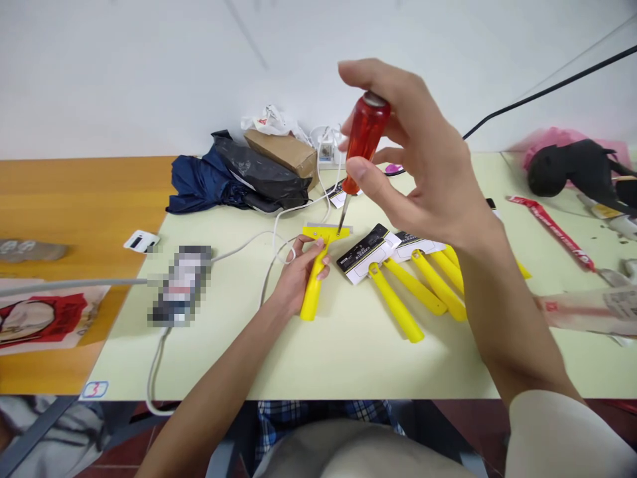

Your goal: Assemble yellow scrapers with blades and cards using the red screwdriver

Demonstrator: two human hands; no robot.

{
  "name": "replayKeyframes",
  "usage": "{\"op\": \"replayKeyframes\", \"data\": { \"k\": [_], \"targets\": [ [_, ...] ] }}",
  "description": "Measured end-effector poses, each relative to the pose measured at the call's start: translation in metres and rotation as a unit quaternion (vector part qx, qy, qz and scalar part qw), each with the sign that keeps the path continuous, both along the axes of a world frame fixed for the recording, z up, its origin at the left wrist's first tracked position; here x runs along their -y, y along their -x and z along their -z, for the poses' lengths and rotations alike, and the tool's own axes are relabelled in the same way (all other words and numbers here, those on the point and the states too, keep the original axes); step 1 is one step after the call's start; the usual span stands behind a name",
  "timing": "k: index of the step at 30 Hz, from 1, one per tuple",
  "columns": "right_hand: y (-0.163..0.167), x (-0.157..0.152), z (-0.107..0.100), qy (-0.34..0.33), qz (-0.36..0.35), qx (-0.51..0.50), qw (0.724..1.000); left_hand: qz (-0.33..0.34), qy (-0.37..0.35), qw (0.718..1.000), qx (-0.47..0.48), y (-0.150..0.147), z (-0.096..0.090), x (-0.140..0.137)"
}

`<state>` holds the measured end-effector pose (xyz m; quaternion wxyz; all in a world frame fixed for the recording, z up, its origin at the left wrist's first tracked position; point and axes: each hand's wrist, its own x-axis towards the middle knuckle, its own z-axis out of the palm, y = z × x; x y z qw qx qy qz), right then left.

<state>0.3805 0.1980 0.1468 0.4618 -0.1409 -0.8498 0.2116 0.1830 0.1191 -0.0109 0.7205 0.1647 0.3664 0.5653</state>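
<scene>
My left hand point(297, 272) is closed around a yellow scraper point(313, 289), just below its wide head, which has a thin grey blade along the far edge. In my right hand point(428, 153) is a screwdriver point(365, 136) with a clear red handle, gripped between thumb and fingers. Its metal shaft slants down, and the tip meets the right side of the scraper's head, at a small screw spot. Right of the scraper lie several more yellow scrapers point(398, 305), their heads covered by black-and-white cards point(369, 253). My right forearm hides part of that group.
Behind the scraper sit a dark blue umbrella point(199, 182), a black bag point(263, 169) and a cardboard box point(283, 151). White cables cross the table to a blurred phone-like device point(183, 285) at left. A red strip point(552, 232) and black object point(567, 169) lie right.
</scene>
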Motion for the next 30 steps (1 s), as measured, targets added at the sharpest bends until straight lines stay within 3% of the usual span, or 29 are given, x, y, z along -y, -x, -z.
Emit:
{"op": "replayKeyframes", "data": {
  "k": [3, 8, 15, 20, 26, 30],
  "targets": [
    [0.001, 0.001, 0.000, 0.038, -0.016, -0.021, 0.999, -0.004, 0.004, 1.000, 0.002, 0.000, 0.000, 0.000],
    [0.002, 0.008, -0.005, 0.013, 0.089, 0.001, 0.996, 0.005, 0.001, 1.000, -0.004, -0.001, 0.000, 0.001],
    [0.001, 0.006, -0.004, 0.049, -0.015, -0.013, 0.999, -0.003, 0.001, 1.000, -0.003, 0.000, 0.000, 0.000],
    [0.001, 0.004, -0.005, 0.000, 0.068, -0.018, 0.997, 0.015, -0.009, 1.000, -0.004, 0.000, 0.000, 0.001],
    [0.001, 0.005, -0.004, 0.069, -0.036, -0.023, 0.997, 0.002, -0.003, 1.000, -0.003, 0.001, 0.002, 0.000],
    [0.001, 0.011, -0.007, 0.060, 0.012, -0.027, 0.998, 0.003, -0.004, 1.000, 0.003, 0.000, 0.002, 0.000]
  ]
}}
